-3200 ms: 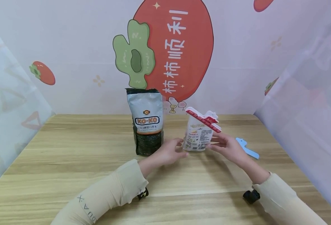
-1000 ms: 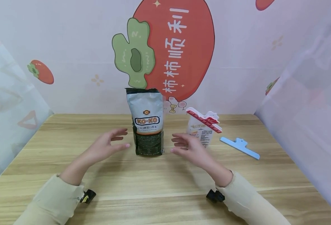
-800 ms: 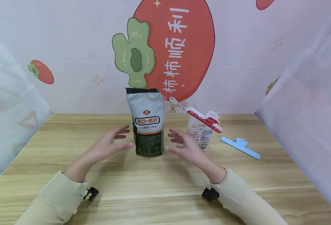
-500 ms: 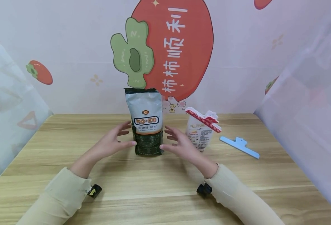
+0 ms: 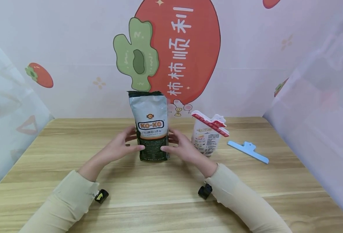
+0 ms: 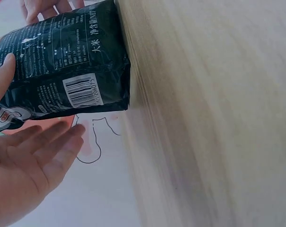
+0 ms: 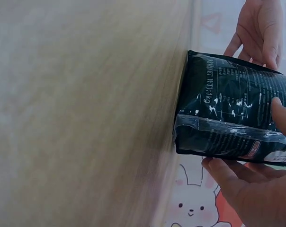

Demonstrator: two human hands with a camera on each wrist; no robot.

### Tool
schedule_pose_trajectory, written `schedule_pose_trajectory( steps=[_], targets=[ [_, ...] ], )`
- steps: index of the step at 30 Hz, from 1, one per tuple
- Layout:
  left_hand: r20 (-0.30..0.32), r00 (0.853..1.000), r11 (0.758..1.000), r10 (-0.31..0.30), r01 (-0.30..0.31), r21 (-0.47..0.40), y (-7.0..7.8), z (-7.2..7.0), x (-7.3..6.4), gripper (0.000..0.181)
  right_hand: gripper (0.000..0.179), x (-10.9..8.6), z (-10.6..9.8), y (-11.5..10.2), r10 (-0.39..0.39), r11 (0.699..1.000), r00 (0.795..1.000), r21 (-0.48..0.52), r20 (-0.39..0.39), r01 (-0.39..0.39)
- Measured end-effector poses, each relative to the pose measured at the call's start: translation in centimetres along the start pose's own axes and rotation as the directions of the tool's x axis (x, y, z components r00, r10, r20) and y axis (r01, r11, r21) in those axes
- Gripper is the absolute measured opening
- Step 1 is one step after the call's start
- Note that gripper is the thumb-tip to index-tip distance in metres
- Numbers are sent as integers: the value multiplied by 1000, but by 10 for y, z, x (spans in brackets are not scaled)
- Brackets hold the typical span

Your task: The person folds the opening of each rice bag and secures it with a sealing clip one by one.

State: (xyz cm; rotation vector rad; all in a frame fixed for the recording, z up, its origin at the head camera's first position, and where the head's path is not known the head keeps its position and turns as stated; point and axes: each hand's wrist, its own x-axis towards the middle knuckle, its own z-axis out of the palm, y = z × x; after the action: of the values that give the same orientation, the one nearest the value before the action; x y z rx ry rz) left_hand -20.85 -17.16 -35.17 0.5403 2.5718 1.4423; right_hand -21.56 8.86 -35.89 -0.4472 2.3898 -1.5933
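A rice bag point(image 5: 149, 108), pale blue above and dark green below with KO-KO lettering, stands upright on the table. My left hand point(image 5: 116, 149) is at its left side and my right hand point(image 5: 186, 149) at its right. In the head view both thumbs overlap the bag's front edges, while the other fingers reach round toward the back. Seen from the left wrist, the left hand point(image 6: 31, 168) has its fingers extended beside the bag point(image 6: 62, 61). From the right wrist, the fingertips of the right hand point(image 7: 256, 189) lie along the bag's back edge point(image 7: 218, 104); firm contact is unclear.
Right of the rice bag stands a smaller white packet point(image 5: 207, 140), with a red-and-white sealing clip point(image 5: 210, 123) slanted across its top. A light blue sealing clip point(image 5: 248, 151) lies on the wooden table point(image 5: 160, 200) farther right. A printed cloth point(image 5: 81, 94) hangs behind.
The right hand has left the white packet and moved left; the left hand has crossed to the rice bag's left side. Both then close in on the bag, which stays in place.
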Motion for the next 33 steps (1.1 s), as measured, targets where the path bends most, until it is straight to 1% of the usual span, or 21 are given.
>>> schedule_pose_trajectory(
  steps=[6,11,16,19,26,33],
  targets=[
    [8,1000,1000,-5,5,16,-1,1,0,72,72,3,1,2,6,1000,1000,15,-2,-6],
    [7,1000,1000,-9,9,9,-1,1,1,72,72,3,1,1,14,1000,1000,18,-3,-14],
    [9,1000,1000,-13,13,-4,-1,2,0,68,73,1,0,0,31,999,1000,-9,-2,-31],
    [6,1000,1000,-1,2,-9,0,3,-2,65,73,-1,-2,0,31,999,999,-25,8,-31],
    [5,1000,1000,-25,25,-1,3,6,-8,65,73,-8,-6,0,9,999,999,-36,47,-8],
    [9,1000,1000,-24,24,12,5,11,-17,65,71,-17,-11,1,-8,996,997,-84,75,15]
  ],
)
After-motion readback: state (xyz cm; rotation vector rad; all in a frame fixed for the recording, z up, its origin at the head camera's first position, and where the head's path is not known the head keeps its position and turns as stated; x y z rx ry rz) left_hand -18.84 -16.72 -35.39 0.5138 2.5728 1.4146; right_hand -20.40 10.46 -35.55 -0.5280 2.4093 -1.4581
